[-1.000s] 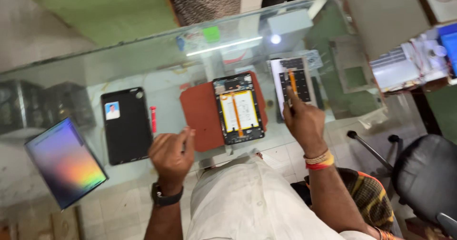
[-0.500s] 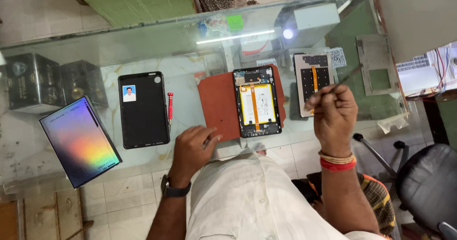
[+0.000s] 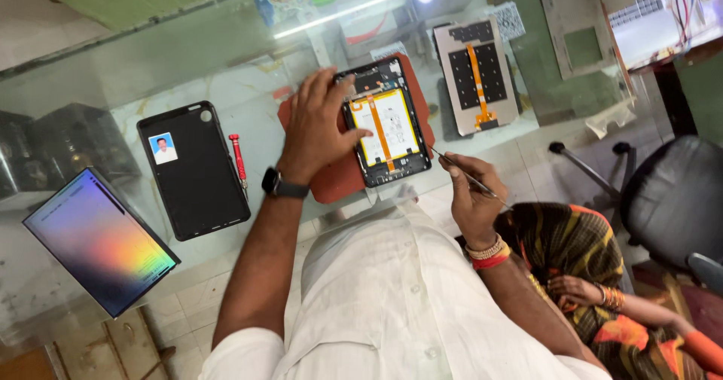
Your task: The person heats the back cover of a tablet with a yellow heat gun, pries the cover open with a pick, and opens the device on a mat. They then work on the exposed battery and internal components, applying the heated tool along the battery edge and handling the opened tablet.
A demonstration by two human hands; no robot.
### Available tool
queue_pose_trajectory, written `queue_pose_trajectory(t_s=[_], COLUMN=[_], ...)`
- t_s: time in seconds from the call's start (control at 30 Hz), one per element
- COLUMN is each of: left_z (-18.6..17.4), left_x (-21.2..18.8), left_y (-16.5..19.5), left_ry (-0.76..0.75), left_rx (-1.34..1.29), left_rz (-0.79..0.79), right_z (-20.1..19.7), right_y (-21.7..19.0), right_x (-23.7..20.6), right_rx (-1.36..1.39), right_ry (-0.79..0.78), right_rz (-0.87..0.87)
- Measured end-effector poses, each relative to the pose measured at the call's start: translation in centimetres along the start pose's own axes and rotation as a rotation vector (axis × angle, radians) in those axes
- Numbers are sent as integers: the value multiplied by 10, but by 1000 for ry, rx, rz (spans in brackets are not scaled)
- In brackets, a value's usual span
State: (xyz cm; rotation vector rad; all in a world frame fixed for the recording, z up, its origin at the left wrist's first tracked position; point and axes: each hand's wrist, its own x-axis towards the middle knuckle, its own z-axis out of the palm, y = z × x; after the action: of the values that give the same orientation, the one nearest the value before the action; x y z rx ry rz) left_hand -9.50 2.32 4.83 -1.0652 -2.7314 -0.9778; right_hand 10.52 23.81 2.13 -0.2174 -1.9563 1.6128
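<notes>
Your left hand (image 3: 320, 128) has moved onto the opened tablet (image 3: 388, 131), flat, steadying it; right hand (image 3: 471, 195) pinches thin tweezers (image 3: 463, 173) beside it.

open glass (image 3: 263, 116) left | red screwdriver (image 3: 239, 161) (beside black case (image 3: 194, 173)) blocks

Glass table (image 3: 188, 56): glossy, reflective | opened tablet (image 3: 388, 128): glossy yellow battery, matt black frame | thin tool (image 3: 467, 175): shiny metal | left case (image 3: 192, 170): matt black plastic | mat (image 3: 335, 180): matt reddish-brown.
</notes>
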Motion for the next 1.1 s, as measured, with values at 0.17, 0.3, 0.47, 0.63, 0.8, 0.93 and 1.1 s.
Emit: queue_pose_trajectory(t_s=[0.17,0.3,0.47,0.63,0.8,0.93,1.1], left_z=[18,19,3,-9,-16,-21,-17], left_x=[21,17,12,10,27,31,28], left_y=[-23,-30,-32,-39,-46,-42,-31], left_ry=[43,64,137,192,155,171,185], left_rx=[-22,-41,-141,-138,25,64,49], left_rz=[23,2,-17,39,235,311,263], right_z=[5,14,36,50,60,67,85], right_y=[-29,-43,-47,-54,-66,-64,-36], right_x=[-3,-8,-9,0,37,77,127], right_rx=[-319,-503,-426,-417,-411,-512,-531], right_ry=[-7,11,44,50,-59,-194,-346], right_rz=[-177,-250,-214,-211,-363,-485,-577])
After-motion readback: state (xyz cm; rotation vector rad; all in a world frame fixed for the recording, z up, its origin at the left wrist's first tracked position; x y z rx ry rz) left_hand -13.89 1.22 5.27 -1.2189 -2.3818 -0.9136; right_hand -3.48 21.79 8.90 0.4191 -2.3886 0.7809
